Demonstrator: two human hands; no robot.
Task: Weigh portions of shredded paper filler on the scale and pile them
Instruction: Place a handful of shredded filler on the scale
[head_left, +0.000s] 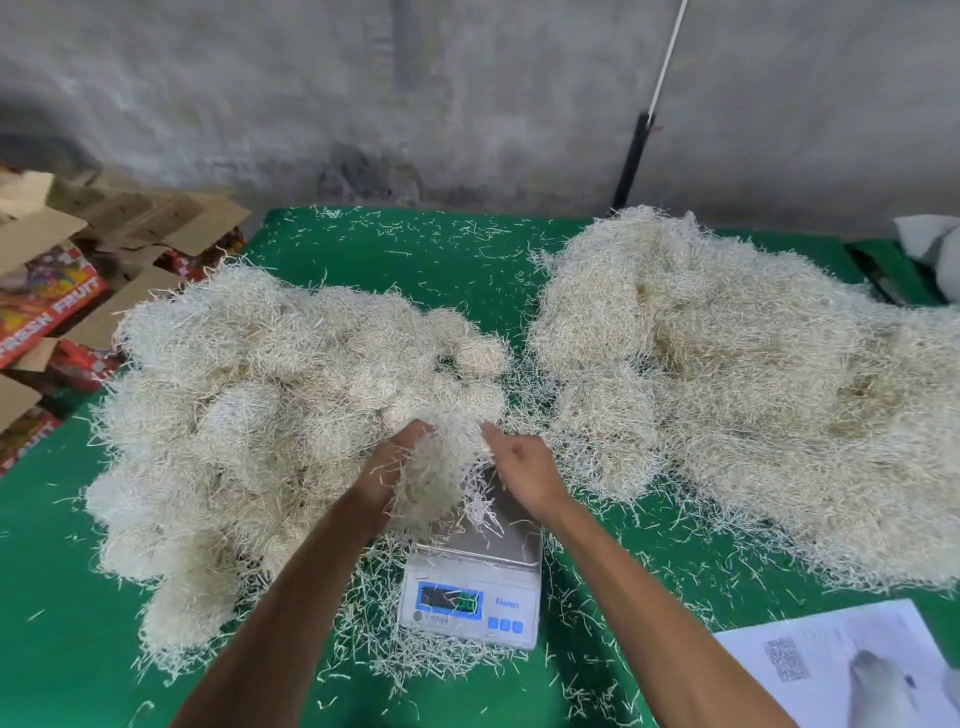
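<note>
We can't read the scale display (450, 598) — digits blurred. The clump of shredded paper (439, 475) hides the platform's left side and the left hand (390, 462) fingers; printed sheet (841, 670) cut off bottom-right.

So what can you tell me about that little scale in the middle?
The scale is a small white plastic kitchen type with a bare metal platform on top, a blue-framed display whose digits are unreadable, and three blue buttons. It sits flat on the green table, ringed by loose paper shreds. A few strands lie on the platform; both hands hold a clump just above it.
</note>
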